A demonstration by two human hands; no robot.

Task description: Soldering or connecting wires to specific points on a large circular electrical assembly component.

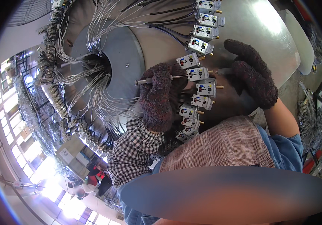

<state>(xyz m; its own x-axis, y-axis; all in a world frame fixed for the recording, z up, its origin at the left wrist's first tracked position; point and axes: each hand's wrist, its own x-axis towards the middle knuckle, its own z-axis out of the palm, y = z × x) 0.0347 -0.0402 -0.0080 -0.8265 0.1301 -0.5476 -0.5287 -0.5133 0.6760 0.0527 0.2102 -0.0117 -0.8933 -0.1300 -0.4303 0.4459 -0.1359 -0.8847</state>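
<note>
My left hand [156, 95], in a dark knitted glove, is closed around a slim screwdriver-like tool [143, 81]. Its thin shaft reaches right, up to a small metal control box [197, 74] that looks like a thermostat. On the box's other side is my right hand [256, 71], gloved the same way. Its fingers are bent around a slim grey piece [225, 71] beside the box's brass stem; what this piece is I cannot make out. Similar boxes, such as this one [206, 87], stand in a curved row above and below, several with brass stems pointing right.
A large round metal table [239, 18] carries the row. Around a grey central disc [129, 48] with a dark hole, bundles of thin silvery wires [101, 95] spread outward. More units [58, 101] line the far left rim. Racks stand at the right, and people are at the lower left.
</note>
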